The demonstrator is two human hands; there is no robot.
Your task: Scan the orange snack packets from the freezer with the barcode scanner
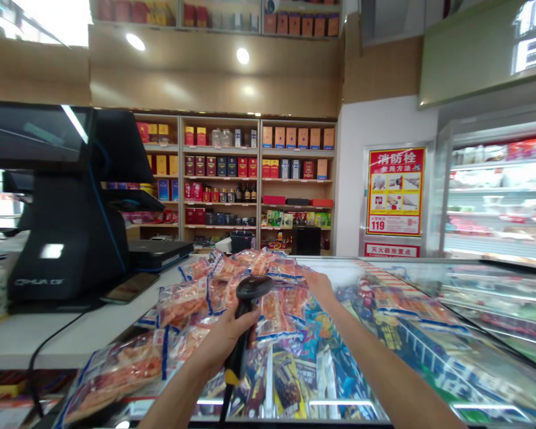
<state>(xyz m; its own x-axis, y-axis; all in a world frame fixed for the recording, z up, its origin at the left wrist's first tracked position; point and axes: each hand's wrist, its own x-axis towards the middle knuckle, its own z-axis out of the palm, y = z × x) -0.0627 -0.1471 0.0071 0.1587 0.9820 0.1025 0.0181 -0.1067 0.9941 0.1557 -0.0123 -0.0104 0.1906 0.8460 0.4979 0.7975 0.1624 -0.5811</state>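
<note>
My left hand [234, 333] is wrapped round the grip of a black barcode scanner [254, 288], held upright with its cable hanging down. Clear, blue-edged food packets [183, 302] with orange-pink contents lie heaped behind and around the scanner. At the heap's far right, my right hand [319, 286] has its fingers closed at the edge of one packet [286, 269]; the fingertips are partly hidden. Another such packet [120, 369] lies at the near left. Beneath the heap is the glass top of a freezer [339, 262], with colourful packaged goods visible through it.
A black checkout terminal [67, 238] stands on the white counter [9, 342] at left, with a phone [131, 287] lying beside it. More packets [395, 301] show at right on or under the glass. Shelves of boxes [221, 167] line the back wall.
</note>
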